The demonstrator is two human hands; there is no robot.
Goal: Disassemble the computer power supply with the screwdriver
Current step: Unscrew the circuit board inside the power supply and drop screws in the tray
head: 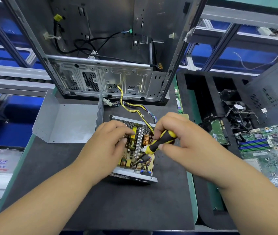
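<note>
The open power supply (135,174) lies on the dark mat at the centre, its circuit board with coils and yellow parts exposed. My left hand (106,146) rests on the board's left side, fingers curled over the components. My right hand (177,138) grips the yellow and black screwdriver (160,142), whose shaft slants down-left into the board near its front edge. A bundle of yellow and black wires (131,106) runs from the supply up into the computer case. The removed grey metal cover (70,122) lies to the left.
An empty computer case (104,78) stands behind the supply. At right, a black foam tray (201,92) holds a fan (240,109) and a green motherboard (274,146). A green strip edges the mat. Blue bins sit on shelves around.
</note>
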